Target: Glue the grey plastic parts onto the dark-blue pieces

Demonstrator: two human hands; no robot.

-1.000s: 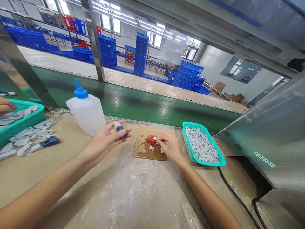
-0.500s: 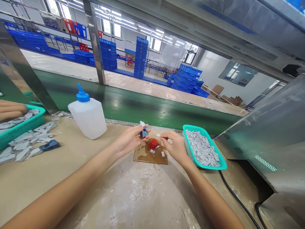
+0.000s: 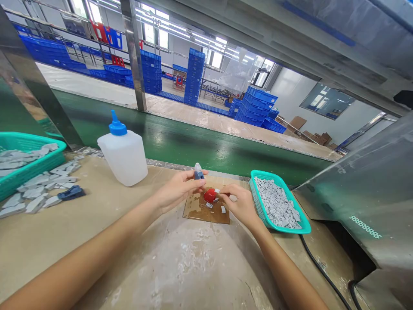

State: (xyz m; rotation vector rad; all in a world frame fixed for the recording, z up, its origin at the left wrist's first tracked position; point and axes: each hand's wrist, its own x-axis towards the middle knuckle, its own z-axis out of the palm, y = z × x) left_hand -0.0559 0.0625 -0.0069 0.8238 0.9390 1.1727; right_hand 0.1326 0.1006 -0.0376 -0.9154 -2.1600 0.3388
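Left hand [image 3: 180, 190] fingers clamped on blue-grey part [image 3: 199, 175] near wet board [image 3: 197, 212], right hand [image 3: 241, 203] fingers pinching small pale piece [image 3: 217, 190] by red dome [image 3: 209, 196]; best gripped lightly at its edges, blue-grey part steady.

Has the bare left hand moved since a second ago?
Yes. Judged against the blue-capped, white plastic bottle, the bare left hand has moved right, away from it, toward the flat, brown, square board.

Between the left forearm [image 3: 106, 247] and right forearm [image 3: 277, 262], open tabletop [image 3: 200, 267] leads to the wet board [image 3: 195, 211]. A white bottle [image 3: 124, 159] blocks passage beyond the left forearm; a green basket [image 3: 257, 200] stands just beside the right hand [image 3: 240, 204].
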